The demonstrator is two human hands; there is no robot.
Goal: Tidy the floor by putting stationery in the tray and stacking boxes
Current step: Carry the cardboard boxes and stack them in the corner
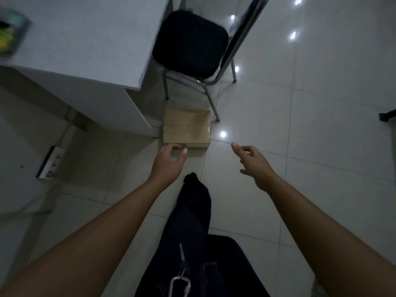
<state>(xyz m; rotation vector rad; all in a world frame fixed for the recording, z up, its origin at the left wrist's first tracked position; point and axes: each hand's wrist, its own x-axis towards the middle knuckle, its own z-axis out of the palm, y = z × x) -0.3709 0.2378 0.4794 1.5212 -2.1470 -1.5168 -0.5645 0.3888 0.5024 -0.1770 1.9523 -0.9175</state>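
A flat brown cardboard box (186, 127) lies on the tiled floor beside the desk's corner and the chair's front legs. My left hand (169, 161) hovers just in front of the box's near edge, its fingers loosely curled and holding nothing. My right hand (252, 163) is out to the right of the box, above the bare floor, with relaxed fingers and nothing in it. A tray with colourful, blurred stationery (10, 31) sits on the desk at the far left edge of the view.
A white desk (85, 39) fills the upper left. A black padded chair (190, 43) with metal legs stands behind the box. A white power strip (50, 161) lies on the floor to the left. My dark-trousered leg (192, 211) stretches forward between my arms.
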